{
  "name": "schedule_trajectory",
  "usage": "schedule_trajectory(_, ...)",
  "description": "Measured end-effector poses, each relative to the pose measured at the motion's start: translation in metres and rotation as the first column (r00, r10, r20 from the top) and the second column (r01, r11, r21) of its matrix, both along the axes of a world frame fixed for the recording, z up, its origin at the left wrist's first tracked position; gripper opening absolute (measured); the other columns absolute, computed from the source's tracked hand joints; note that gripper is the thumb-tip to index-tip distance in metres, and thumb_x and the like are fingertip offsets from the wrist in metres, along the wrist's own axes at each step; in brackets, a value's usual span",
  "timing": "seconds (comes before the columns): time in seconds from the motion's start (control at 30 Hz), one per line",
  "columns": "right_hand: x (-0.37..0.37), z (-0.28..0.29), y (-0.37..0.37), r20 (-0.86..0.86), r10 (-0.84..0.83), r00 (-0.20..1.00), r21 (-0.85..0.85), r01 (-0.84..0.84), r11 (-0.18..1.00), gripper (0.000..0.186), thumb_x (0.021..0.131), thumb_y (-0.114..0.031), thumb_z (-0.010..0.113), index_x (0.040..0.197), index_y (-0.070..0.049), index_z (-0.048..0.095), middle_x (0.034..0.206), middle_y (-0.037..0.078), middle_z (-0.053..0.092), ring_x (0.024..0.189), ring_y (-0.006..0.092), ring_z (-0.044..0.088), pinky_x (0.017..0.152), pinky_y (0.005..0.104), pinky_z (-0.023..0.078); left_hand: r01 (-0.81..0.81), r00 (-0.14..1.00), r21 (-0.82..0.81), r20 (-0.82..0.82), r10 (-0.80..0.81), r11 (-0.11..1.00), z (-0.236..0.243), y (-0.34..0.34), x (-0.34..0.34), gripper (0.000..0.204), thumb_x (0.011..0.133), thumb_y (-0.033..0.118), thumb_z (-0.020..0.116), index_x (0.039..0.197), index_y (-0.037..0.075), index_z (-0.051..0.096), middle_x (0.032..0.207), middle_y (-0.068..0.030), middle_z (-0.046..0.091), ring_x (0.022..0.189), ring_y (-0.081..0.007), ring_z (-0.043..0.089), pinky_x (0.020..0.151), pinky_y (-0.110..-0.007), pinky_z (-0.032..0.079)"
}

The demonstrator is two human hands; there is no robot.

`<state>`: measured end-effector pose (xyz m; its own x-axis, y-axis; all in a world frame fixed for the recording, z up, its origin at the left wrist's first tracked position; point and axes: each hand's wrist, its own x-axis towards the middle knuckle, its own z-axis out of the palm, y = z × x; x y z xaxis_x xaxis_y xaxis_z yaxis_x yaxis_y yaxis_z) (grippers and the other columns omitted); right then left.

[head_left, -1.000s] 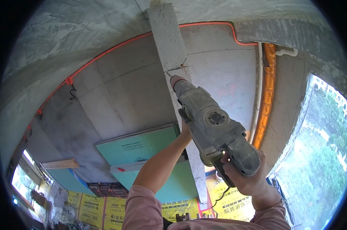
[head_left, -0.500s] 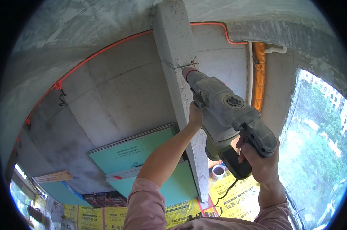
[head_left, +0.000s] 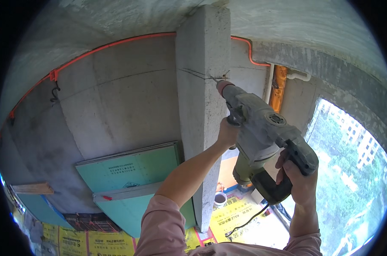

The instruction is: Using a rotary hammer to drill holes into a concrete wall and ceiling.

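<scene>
Both arms are raised, holding up a dusty grey rotary hammer drill (head_left: 261,119) with a red collar at its nose. My left hand (head_left: 229,133) is wrapped round the side handle near the front. My right hand (head_left: 300,179) grips the rear handle, fingers curled inside its loop. The drill bit (head_left: 214,79) points up and left at the face of a concrete column (head_left: 217,47), at the height of a dark line. Whether its tip touches the concrete I cannot tell. Just right of the bit, a small hole (head_left: 224,77) shows in the column.
Green boards (head_left: 129,170) lean on the wall left of the column. A power cord (head_left: 249,221) hangs from the drill to the yellow floor sheeting (head_left: 234,213), where a bucket (head_left: 220,199) stands. At right is a large window opening (head_left: 351,170). Orange conduit (head_left: 112,44) runs along the ceiling edge.
The view has turned, so the column's right face shows more widely. The drill sits slightly further right and lower in the picture. Both hands keep their hold on it.
</scene>
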<state>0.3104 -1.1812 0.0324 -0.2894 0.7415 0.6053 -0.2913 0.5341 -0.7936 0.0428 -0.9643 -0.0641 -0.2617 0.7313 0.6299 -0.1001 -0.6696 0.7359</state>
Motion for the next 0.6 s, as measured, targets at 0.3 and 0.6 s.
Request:
schedule_trajectory(0.3, -0.002, 0.003, 0.002, -0.044, -0.021, 0.999, 0.043, 0.023, 0.999, 0.036, 0.087, -0.007, 0.062, 0.12, 0.009, 0.058, 0.086, 0.015, 0.064, 0.058, 0.0167, 0.062, 0.05, 0.0277, 0.05, -0.242, 0.931, -0.03, -0.288, 0.223, 0.97, 0.013, -0.01, 0.002, 0.027, 0.09, 0.024, 0.064, 0.086, -0.003, 0.069, 0.076, -0.021, 0.071, 0.076, -0.0345, 0.072, 0.07, -0.045, 0.052)
schedule_trajectory(0.6, 0.002, 0.017, 0.007, 0.003, -0.102, 0.995, 0.036, 0.102, 0.994, 0.027, 0.086, -0.009, 0.059, 0.107, 0.008, 0.06, 0.081, 0.015, 0.065, 0.052, 0.0181, 0.061, 0.047, 0.0291, 0.052, -0.402, 0.866, -0.124, -0.372, 0.333, 0.907, 0.059, -0.077, 0.021, 0.028, 0.089, 0.029, 0.066, 0.082, 0.002, 0.071, 0.078, -0.0206, 0.072, 0.08, -0.0399, 0.072, 0.073, -0.047, 0.054)
